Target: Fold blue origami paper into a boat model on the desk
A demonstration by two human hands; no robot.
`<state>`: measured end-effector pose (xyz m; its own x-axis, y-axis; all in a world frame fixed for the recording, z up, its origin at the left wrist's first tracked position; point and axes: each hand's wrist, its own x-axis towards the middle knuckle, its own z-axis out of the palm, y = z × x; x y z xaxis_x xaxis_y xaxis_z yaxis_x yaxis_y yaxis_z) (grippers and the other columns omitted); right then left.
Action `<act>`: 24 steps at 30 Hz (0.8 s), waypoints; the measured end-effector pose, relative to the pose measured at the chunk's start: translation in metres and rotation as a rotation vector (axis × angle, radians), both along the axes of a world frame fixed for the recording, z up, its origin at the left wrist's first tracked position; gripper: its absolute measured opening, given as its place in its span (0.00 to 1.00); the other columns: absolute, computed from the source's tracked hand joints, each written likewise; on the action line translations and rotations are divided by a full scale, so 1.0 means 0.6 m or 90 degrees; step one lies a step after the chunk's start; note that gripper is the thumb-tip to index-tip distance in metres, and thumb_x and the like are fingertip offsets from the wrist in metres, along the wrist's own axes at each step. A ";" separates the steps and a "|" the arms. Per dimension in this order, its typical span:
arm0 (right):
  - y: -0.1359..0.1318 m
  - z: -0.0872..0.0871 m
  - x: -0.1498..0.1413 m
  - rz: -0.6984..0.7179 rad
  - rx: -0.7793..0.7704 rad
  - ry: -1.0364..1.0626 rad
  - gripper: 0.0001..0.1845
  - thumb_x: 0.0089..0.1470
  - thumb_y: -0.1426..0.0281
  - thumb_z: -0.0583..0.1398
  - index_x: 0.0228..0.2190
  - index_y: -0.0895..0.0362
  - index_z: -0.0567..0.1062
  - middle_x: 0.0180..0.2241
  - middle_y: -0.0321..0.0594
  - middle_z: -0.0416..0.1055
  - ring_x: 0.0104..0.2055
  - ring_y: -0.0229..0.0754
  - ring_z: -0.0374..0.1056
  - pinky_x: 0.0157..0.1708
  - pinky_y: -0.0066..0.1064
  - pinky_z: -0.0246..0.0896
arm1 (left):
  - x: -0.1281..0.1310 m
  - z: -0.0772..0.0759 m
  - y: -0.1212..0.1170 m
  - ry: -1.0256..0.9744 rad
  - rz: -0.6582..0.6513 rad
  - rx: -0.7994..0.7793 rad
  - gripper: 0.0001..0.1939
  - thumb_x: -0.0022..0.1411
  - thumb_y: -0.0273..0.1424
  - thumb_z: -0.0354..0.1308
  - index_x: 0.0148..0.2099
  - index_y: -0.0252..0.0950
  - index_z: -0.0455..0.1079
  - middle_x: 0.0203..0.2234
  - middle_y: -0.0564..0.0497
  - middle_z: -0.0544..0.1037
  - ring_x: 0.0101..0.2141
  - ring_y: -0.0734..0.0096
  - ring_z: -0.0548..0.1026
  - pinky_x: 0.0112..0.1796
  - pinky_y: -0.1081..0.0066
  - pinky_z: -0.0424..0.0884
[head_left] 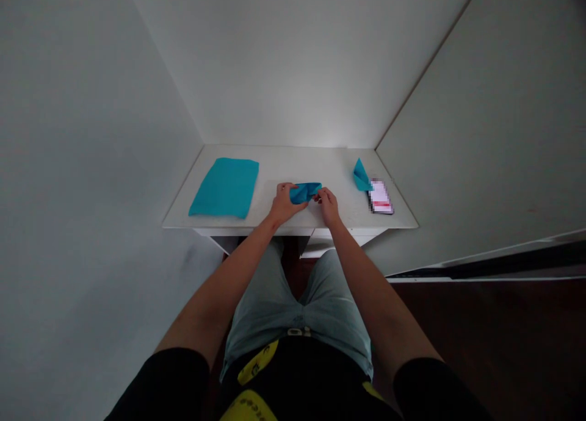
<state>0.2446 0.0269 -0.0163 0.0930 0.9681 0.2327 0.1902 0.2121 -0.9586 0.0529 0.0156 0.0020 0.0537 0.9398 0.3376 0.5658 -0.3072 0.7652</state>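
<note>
A folded piece of blue paper point(303, 193) is held between my two hands just above the front half of the white desk. My left hand point(284, 202) grips its left end, thumb along the near side and fingers at the far side. With its fingertips pinched, my right hand point(326, 202) has hold of the paper's right end. The folded piece looks opened out along its top, with a darker hollow inside. A blue folded paper boat point(361, 177) rests at the desk's right, its peak pointing up.
Flat blue paper sheets point(225, 188) lie on the left of the white desk point(293, 158). A phone point(380, 196) with a lit, blurred screen lies at the right, touching or close to the boat. Walls enclose the desk at the back and both sides.
</note>
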 end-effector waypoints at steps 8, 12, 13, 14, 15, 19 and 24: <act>-0.002 -0.001 -0.001 -0.053 -0.002 0.084 0.26 0.60 0.42 0.52 0.24 0.49 0.60 0.25 0.37 0.65 0.30 0.42 0.63 0.35 0.36 0.65 | 0.009 0.058 0.016 0.226 -0.058 0.058 0.14 0.70 0.26 0.62 0.56 0.41 0.73 0.54 0.42 0.78 0.48 0.51 0.81 0.51 0.55 0.78; -0.001 -0.004 -0.001 -0.060 0.003 0.090 0.26 0.61 0.43 0.50 0.23 0.49 0.57 0.25 0.38 0.65 0.30 0.42 0.64 0.35 0.36 0.65 | -0.009 0.067 0.022 0.251 -0.061 0.110 0.13 0.73 0.23 0.53 0.53 0.41 0.75 0.58 0.41 0.76 0.45 0.55 0.81 0.49 0.58 0.77; 0.000 -0.006 -0.001 -0.062 0.002 0.102 0.25 0.61 0.45 0.51 0.23 0.49 0.57 0.25 0.38 0.65 0.30 0.42 0.64 0.34 0.36 0.66 | -0.012 0.070 0.023 0.265 -0.061 0.128 0.14 0.74 0.22 0.52 0.52 0.41 0.76 0.62 0.41 0.74 0.46 0.56 0.81 0.50 0.57 0.76; 0.001 -0.009 -0.001 -0.064 0.000 0.116 0.24 0.60 0.46 0.52 0.23 0.49 0.58 0.25 0.38 0.66 0.30 0.42 0.64 0.34 0.36 0.66 | -0.014 0.072 0.024 0.283 -0.062 0.144 0.13 0.74 0.22 0.52 0.49 0.41 0.76 0.64 0.42 0.73 0.47 0.56 0.81 0.51 0.57 0.76; 0.002 -0.011 -0.001 -0.066 -0.003 0.132 0.23 0.59 0.47 0.53 0.22 0.49 0.59 0.24 0.38 0.66 0.30 0.42 0.64 0.34 0.35 0.66 | -0.015 0.075 0.023 0.300 -0.066 0.154 0.13 0.73 0.22 0.53 0.47 0.41 0.77 0.66 0.43 0.72 0.49 0.56 0.80 0.52 0.55 0.75; 0.005 -0.017 -0.004 -0.073 -0.021 0.194 0.21 0.56 0.48 0.56 0.24 0.51 0.65 0.25 0.36 0.68 0.31 0.42 0.67 0.34 0.33 0.69 | -0.006 0.078 0.013 0.332 -0.089 0.141 0.07 0.69 0.25 0.60 0.42 0.39 0.80 0.69 0.41 0.70 0.58 0.45 0.76 0.61 0.44 0.69; 0.004 -0.013 -0.010 -0.082 -0.048 0.220 0.22 0.59 0.48 0.57 0.27 0.52 0.70 0.27 0.37 0.72 0.33 0.42 0.71 0.35 0.33 0.74 | -0.002 0.062 -0.010 0.321 -0.098 0.163 0.09 0.66 0.39 0.69 0.42 0.39 0.82 0.67 0.37 0.72 0.67 0.35 0.66 0.69 0.33 0.54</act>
